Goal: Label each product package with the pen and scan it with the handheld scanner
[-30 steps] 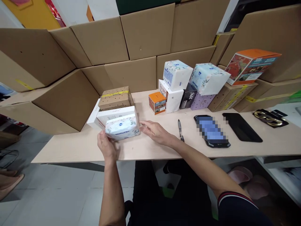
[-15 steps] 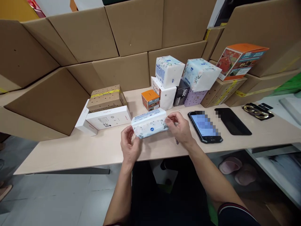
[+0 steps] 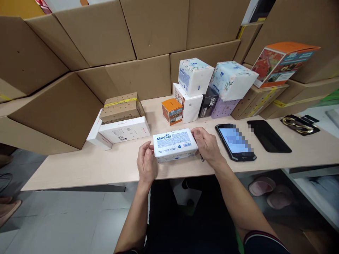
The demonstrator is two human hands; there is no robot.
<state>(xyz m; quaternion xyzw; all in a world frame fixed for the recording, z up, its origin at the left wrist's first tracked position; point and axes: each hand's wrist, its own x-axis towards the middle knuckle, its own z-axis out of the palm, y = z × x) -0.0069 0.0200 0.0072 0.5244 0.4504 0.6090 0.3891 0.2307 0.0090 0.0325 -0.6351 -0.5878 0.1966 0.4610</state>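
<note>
A white pack of tissues (image 3: 174, 143) with blue print lies between my two hands over the front of the table, its lettered face turned up. My left hand (image 3: 146, 162) grips its left end with bent fingers. At the right end, my right hand (image 3: 208, 146) holds the corner, thumb on the near side; some fingertips are hidden behind the pack. Just beyond stands a small orange box (image 3: 172, 112), and a thin dark object (image 3: 202, 158) shows partly beside my right hand.
Tissue packs (image 3: 196, 76) top a stack of boxes at the back. A phone (image 3: 235, 142), a black flat panel (image 3: 269, 137) and gold-coloured loops (image 3: 298, 126) lie to the right. White boxes (image 3: 126, 129) and a brown carton (image 3: 123, 107) stand left. Large cardboard boxes (image 3: 137, 77) wall the rear.
Between my hands the tissue pack has turned, so its lettered face now shows instead of the flowered side. Both hands stay at its ends. The view has shifted slightly.
</note>
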